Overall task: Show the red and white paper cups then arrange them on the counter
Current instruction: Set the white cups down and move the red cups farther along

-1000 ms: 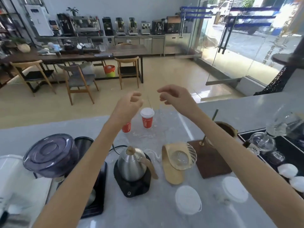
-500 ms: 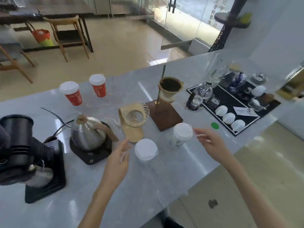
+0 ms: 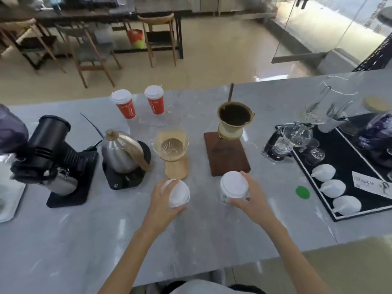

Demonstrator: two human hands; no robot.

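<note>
Two white cups: left cup (image 3: 177,193) at 6 o'clock of the dripper (image 3: 172,147), right cup (image 3: 233,187) at 6 o'clock of the stand (image 3: 226,153).
Grip: left hand (image 3: 163,205) and right hand (image 3: 253,197) each wrap a cup.
Red cups (image 3: 137,102): 12 o'clock, far edge.
Lift: straight up, by the walls, lids level.
Room: bare counter (image 3: 84,240) at 6 o'clock; kettle (image 3: 123,150) crowds 10 o'clock.

One head-worn wide-angle view, looking forward and steeply down across the grey surface (image 3: 63,240) from its near edge, close above both forearms, facing the café floor (image 3: 222,60) and wooden chairs (image 3: 158,37) beyond.
</note>
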